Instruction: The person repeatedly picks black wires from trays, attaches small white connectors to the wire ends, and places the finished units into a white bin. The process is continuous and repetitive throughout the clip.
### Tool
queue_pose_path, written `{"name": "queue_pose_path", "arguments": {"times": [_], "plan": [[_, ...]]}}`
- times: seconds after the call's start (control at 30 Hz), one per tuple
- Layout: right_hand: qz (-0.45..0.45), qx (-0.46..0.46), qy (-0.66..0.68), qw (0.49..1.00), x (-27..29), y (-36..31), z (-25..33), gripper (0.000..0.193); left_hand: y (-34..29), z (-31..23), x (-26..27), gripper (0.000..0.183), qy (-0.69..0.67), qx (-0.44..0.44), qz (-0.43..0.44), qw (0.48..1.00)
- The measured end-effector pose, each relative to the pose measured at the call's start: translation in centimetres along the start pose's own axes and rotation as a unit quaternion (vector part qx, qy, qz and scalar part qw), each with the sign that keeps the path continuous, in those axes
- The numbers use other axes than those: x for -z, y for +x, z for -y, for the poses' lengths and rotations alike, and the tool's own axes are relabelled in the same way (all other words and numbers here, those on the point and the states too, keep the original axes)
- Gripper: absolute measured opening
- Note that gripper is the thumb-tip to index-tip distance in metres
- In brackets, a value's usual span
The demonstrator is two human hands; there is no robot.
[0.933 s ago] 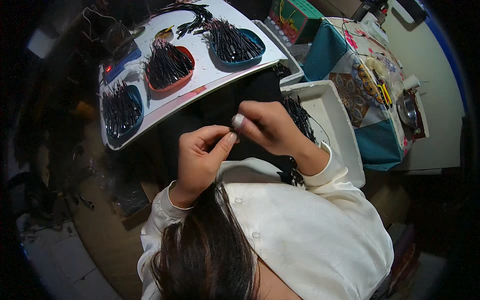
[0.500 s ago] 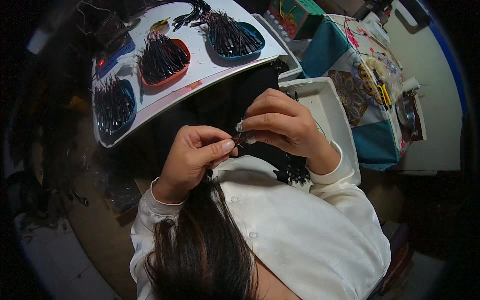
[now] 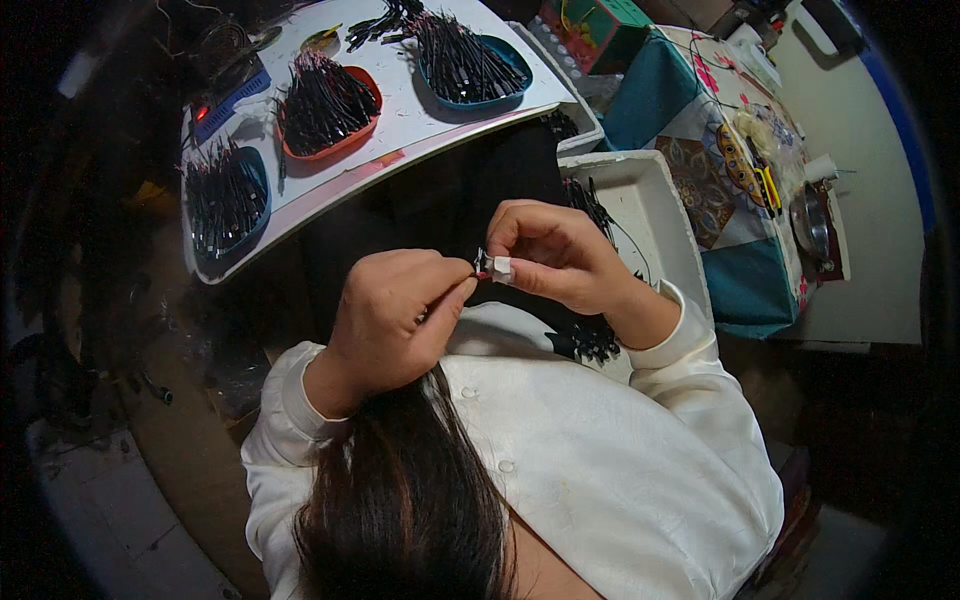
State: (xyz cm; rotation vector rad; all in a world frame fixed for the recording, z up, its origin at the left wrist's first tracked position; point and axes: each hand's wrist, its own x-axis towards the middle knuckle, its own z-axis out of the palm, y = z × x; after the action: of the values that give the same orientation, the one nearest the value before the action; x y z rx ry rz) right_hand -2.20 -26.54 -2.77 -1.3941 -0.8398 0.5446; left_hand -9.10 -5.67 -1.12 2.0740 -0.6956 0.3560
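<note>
Two hands meet at chest height. Left hand (image 3: 395, 315) and right hand (image 3: 555, 250) both pinch tiny dark part (image 3: 483, 264) between fingertips. Part too small to tell which way it points. White tray (image 3: 655, 215) just behind right hand.

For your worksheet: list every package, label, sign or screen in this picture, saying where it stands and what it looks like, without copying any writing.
Green rectangular box with red and yellow print: top edge, behind the white board, right of the blue tray.
Small white tag-like piece: pinched in the right hand, touching the left hand's fingertips.
No screens or signs show.
</note>
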Motion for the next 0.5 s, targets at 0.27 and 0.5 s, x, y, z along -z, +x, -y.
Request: {"name": "queue_pose_path", "arguments": {"times": [0.27, 0.5], "plan": [[-0.117, 0.040, -0.217, 0.968, -1.0, -1.6, -0.2, 0.019, -1.2, -0.3, -0.6, 0.008, -0.060, 0.083, -0.042, 0.994], [-0.090, 0.279, -0.469, 0.833, -0.9, -0.1, 0.5, 0.029, -1.1, 0.1, -0.9, 0.009, -0.154, 0.160, -0.035, 0.974]]}}
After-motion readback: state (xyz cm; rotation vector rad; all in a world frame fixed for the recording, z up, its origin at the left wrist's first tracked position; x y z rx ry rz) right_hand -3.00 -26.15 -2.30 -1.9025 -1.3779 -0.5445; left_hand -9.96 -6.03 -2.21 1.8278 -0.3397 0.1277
